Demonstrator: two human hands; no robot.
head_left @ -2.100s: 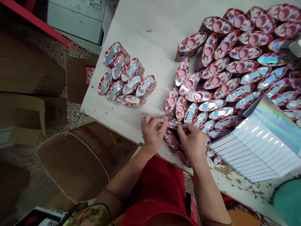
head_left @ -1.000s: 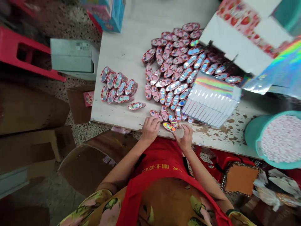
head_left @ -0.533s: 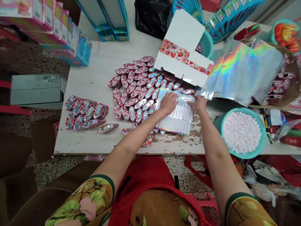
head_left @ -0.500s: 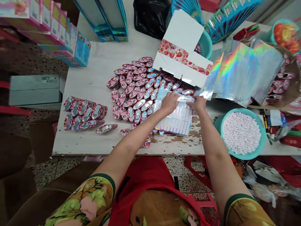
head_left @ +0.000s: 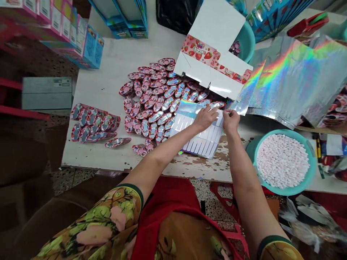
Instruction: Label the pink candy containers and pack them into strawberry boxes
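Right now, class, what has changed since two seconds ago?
The left hand and right hand let go at the front of the large cluster and moved right: the left rests on the sticker sheet, the right pinches its far right corner. One container now sits apart, beside the small group. The sheet still overlaps the cluster.

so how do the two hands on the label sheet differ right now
Place: the left hand lies over the upper part of the label sheet, while the right hand is at its upper right corner.
Pose: the left hand is spread out; the right hand is curled in, its exact grip too small to tell.
Both hands are bare and at the sheet's far end.
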